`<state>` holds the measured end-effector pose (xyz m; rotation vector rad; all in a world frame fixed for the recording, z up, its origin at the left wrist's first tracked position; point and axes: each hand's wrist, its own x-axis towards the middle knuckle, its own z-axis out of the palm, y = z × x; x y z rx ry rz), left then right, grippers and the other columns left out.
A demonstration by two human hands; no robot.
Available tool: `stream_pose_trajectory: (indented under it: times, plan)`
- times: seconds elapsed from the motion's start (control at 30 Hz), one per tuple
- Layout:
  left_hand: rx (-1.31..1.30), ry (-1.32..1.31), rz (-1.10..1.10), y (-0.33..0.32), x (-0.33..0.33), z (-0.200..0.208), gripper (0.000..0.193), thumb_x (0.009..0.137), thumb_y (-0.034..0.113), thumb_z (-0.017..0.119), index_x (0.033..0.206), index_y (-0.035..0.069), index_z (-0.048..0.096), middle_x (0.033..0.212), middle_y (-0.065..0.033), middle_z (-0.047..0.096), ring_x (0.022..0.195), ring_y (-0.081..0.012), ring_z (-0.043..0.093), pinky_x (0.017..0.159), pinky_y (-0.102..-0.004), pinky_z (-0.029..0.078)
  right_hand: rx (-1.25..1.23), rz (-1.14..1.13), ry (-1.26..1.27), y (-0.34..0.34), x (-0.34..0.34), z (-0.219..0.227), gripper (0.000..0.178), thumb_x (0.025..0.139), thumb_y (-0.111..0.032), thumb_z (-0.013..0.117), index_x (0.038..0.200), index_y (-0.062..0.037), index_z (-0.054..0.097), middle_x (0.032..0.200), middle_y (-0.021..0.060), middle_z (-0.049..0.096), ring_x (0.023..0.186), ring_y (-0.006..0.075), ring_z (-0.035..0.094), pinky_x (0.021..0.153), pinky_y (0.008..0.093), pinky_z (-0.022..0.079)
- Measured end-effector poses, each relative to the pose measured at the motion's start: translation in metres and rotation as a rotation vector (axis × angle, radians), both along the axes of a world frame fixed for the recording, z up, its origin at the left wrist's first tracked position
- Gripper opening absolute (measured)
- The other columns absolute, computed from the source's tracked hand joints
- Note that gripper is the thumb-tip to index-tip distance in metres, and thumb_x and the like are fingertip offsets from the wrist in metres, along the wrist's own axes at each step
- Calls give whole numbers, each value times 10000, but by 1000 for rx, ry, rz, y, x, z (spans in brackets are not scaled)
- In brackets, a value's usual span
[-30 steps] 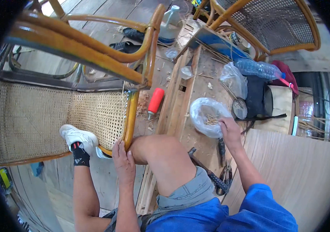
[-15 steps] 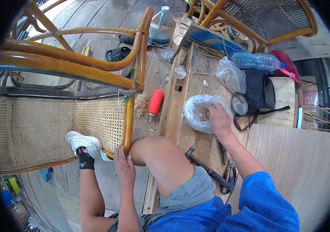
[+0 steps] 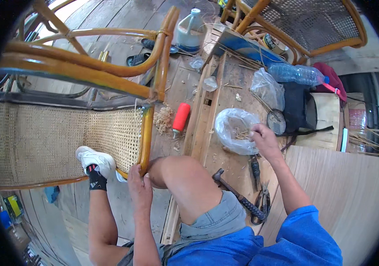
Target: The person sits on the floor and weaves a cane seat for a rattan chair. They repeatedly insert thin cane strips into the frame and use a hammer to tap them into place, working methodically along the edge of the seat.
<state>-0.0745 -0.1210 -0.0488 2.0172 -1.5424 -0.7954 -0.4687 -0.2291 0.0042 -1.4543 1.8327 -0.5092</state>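
A rattan chair (image 3: 146, 137) with a woven cane panel (image 3: 112, 133) lies tipped on the left. My left hand (image 3: 140, 188) grips the lower corner of its rattan frame, close to my bent knee. On the wooden bench at right is a clear plastic bag (image 3: 227, 139), its mouth rolled open, with thin wooden pegs (image 3: 242, 133) inside. Over the bag's right rim, my right hand (image 3: 266, 141) has thumb and fingers pinched together. Whatever sits between those fingertips is too small to make out.
A red squeeze bottle (image 3: 181, 117) lies beside wood shavings (image 3: 163, 116). A hammer (image 3: 238, 195) and pliers (image 3: 262, 204) rest near my thigh. Beyond the bag are a water bottle (image 3: 296, 73), a black bag (image 3: 298, 106) and another cane chair (image 3: 313, 26). A jug (image 3: 190, 33) stands behind.
My right hand has drawn back from inside the bag to its right rim, fingers pinched. My left hand has shifted slightly left on the frame.
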Motion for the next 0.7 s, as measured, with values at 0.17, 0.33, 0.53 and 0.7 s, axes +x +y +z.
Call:
stream_pose_trajectory:
  times: [0.17,0.33,0.53,0.7]
  plan:
    - [-58,-109,-29,10,-1,-6,500,793,52,587,1257,-36,423,1283,-246,450,1200,-395,419,1037,-446,325,-136,-43,-86,7,28,41,146,862,-29,533,988,-9,604,808,20,582,722,61,519,633,219,430]
    - [-75,-86,48,13,-1,-8,497,804,63,576,1270,-18,425,1286,-216,448,1189,-367,429,1030,-436,339,-114,54,-376,-5,108,53,128,844,-8,568,966,-2,602,855,10,579,742,78,526,669,230,442]
    - [-112,-15,104,19,0,-14,464,808,62,562,1253,-14,453,1282,-187,448,1197,-343,423,1043,-414,334,-26,562,-143,-38,219,17,112,849,-19,579,958,-8,598,841,54,607,788,107,579,704,266,464]
    - [-138,7,115,19,-3,-20,468,802,60,562,1249,-21,449,1286,-189,443,1215,-343,407,1059,-415,318,-107,806,-175,-67,271,-35,93,842,-42,586,932,-16,581,811,101,611,772,192,614,710,292,475]
